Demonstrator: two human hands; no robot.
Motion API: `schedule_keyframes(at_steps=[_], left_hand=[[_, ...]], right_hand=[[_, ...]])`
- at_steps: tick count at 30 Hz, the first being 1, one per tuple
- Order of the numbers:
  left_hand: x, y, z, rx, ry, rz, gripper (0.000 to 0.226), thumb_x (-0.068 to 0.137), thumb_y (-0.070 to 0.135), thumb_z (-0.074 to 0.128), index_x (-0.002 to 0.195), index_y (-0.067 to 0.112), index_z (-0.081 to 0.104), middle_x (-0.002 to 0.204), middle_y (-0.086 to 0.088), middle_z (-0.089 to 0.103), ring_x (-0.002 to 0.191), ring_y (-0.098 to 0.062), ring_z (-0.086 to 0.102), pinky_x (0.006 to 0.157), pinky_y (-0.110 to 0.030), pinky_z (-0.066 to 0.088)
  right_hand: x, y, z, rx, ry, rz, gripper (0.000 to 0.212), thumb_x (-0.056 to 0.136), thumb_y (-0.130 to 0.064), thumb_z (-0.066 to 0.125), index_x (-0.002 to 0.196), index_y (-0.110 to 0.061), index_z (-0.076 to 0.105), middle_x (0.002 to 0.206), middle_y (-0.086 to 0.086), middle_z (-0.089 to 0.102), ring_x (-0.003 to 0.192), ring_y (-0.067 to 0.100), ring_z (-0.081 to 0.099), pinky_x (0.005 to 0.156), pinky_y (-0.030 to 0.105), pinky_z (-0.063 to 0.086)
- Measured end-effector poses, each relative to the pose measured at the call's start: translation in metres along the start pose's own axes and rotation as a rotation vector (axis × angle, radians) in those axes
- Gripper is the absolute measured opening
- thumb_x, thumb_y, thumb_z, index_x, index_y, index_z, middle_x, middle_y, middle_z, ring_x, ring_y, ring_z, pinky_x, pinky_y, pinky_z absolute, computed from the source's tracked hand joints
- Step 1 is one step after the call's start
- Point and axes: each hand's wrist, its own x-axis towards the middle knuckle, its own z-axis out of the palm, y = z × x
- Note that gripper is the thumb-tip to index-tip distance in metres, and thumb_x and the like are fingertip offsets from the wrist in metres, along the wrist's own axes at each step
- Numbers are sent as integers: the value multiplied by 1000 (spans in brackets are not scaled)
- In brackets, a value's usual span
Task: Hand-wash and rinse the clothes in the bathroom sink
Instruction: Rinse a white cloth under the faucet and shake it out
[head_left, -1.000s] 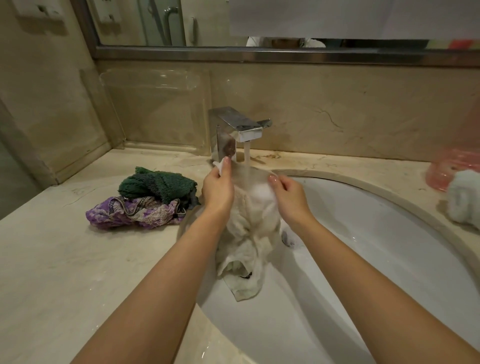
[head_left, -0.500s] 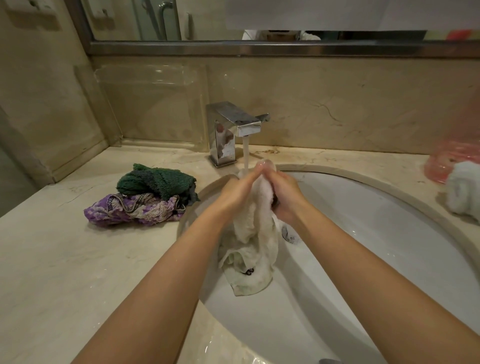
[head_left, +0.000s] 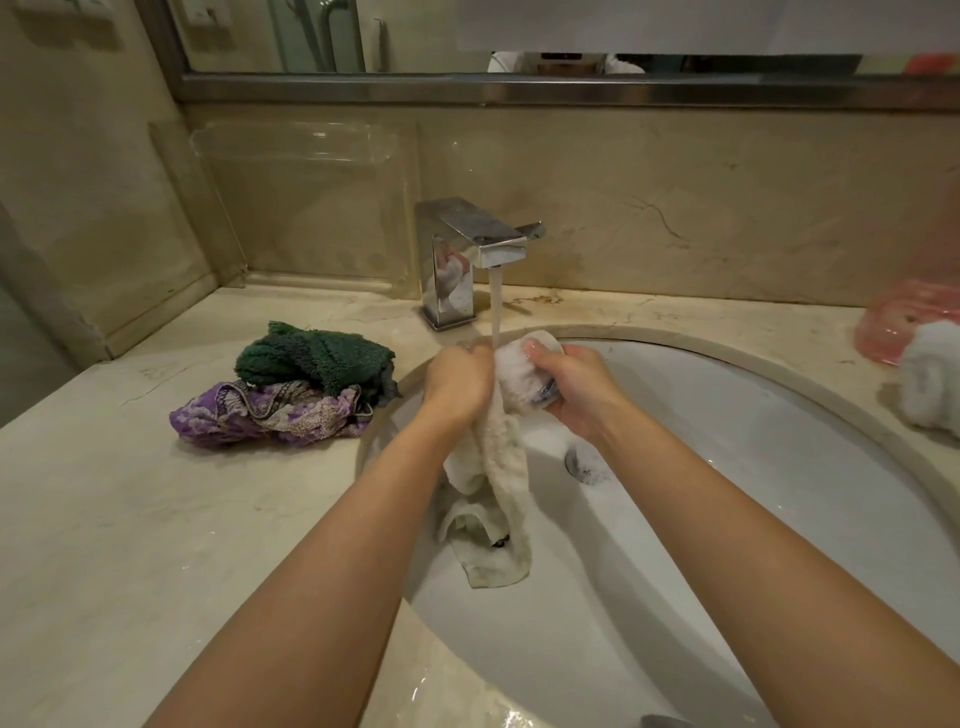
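Both hands are up under the tap (head_left: 470, 244), working 1 pale cloth (head_left: 498, 467) in the running water (head_left: 495, 306). The left hand (head_left: 457, 382) has its fingers curled round the cloth's upper part, a closed grip on the fabric. The right hand (head_left: 576, 389) grips the bunched top of the same cloth, thumb over it, with suds on the wad between the 2 hands. The stream lands right where the hands meet.

Below the hands the cloth hangs down in a twisted length, and its lower end lies on the sloping wall of the white sink (head_left: 779, 519). The drain (head_left: 584, 465) sits just right of the hanging cloth, with foam around it.

On the table (head_left: 130, 545), left of the sink, 2 more pieces wait in a heap: a green towel (head_left: 311, 358) lying on top of a purple patterned garment (head_left: 270, 415), the pile close to the sink's rim. At the far right edge a white rolled towel (head_left: 930, 379) rests on the table, touching a pink container (head_left: 904, 317) behind it. A mirror (head_left: 322, 36) runs along the wall above.
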Motion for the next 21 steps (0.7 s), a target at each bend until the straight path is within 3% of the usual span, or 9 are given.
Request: schedule_keyframes(at_steps=[4, 6, 8, 10, 14, 16, 18, 21], left_hand=[[-2, 5, -3, -158, 56, 32, 36, 103, 33, 34, 107, 13, 64, 94, -11, 65, 93, -29, 62, 77, -34, 45], [-6, 7, -3, -204, 94, 57, 41, 105, 37, 32, 114, 10, 61, 100, -7, 63, 100, -25, 60, 78, -31, 41], [-10, 9, -3, -222, 134, 92, 46, 105, 40, 31, 130, 8, 53, 115, -4, 57, 109, -18, 52, 85, -29, 36], [-11, 9, -3, -220, 163, 122, 48, 105, 41, 31, 133, 7, 50, 123, -6, 56, 113, -19, 51, 87, -29, 35], [-2, 4, 0, -202, 148, 44, 50, 101, 45, 39, 133, 7, 47, 123, -8, 58, 114, -25, 54, 95, -36, 43], [-1, 3, -1, -261, 67, -44, 70, 86, 57, 53, 135, 8, 44, 128, -13, 59, 115, -31, 57, 100, -45, 46], [-2, 3, 0, -301, 1, -99, 100, 64, 67, 66, 139, 6, 39, 130, -10, 58, 115, -27, 58, 100, -43, 47], [0, 0, 0, -269, -24, -101, 120, 39, 74, 74, 135, 6, 47, 125, -6, 62, 113, -23, 60, 98, -40, 50]], right_hand=[[-2, 0, 6, 46, 268, -26, 26, 75, -18, 82, 84, -3, 63, 86, 13, 70, 75, 25, 69, 65, 34, 59], [-5, 4, 8, 64, 337, 29, 34, 73, -27, 84, 81, -4, 60, 82, 12, 69, 68, 22, 67, 56, 29, 57], [-6, 8, 8, 47, 333, 141, 39, 74, -35, 83, 77, -4, 60, 70, 8, 63, 57, 17, 57, 50, 25, 52], [-6, 10, 11, 134, 253, 234, 34, 82, -34, 76, 80, -3, 61, 68, 7, 60, 57, 16, 54, 48, 24, 51], [0, 9, 17, 453, 120, 149, 21, 96, -23, 58, 91, -3, 63, 81, 9, 65, 70, 19, 62, 60, 26, 53], [1, 8, 18, 421, 61, 48, 14, 98, -9, 51, 99, -1, 62, 88, 11, 66, 79, 20, 63, 69, 26, 53], [0, 9, 19, 350, 33, -21, 22, 98, 2, 45, 115, 2, 59, 100, 16, 68, 90, 23, 64, 82, 30, 54], [-2, 12, 20, 217, 76, -99, 15, 95, 0, 53, 104, 0, 65, 87, 13, 65, 79, 21, 59, 76, 30, 51]])
